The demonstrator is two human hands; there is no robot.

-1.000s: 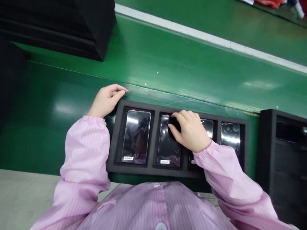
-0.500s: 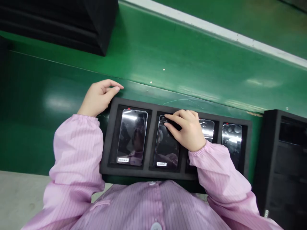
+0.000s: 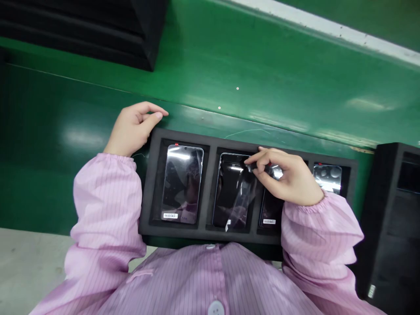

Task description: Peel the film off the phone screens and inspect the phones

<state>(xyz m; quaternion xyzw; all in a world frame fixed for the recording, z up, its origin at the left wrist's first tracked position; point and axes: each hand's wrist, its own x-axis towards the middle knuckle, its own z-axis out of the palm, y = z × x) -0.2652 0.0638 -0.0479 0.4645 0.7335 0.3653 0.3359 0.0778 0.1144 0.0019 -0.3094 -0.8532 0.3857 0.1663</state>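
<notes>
A black foam tray (image 3: 210, 146) lies on the green belt and holds several phones face up in its slots. My right hand (image 3: 288, 177) pinches the top of a clear protective film (image 3: 241, 199), which is lifted off the second phone (image 3: 229, 188) and hangs down over it. A small dark thing sits between the pinching fingers. My left hand (image 3: 133, 127) rests at the tray's far left corner, fingers curled with the thumb touching the foam edge. The first phone (image 3: 182, 183) keeps its film and a white label at the bottom.
A stack of black foam trays (image 3: 390, 218) stands at the right. Another dark foam block (image 3: 82, 26) sits at the top left on the belt. A white strip (image 3: 328, 28) runs along the belt's far side. A grey table edge (image 3: 29, 267) lies at the lower left.
My right hand has risen and moved right, peeling the clear film up off the second phone. My left hand has stayed at the tray's corner.
</notes>
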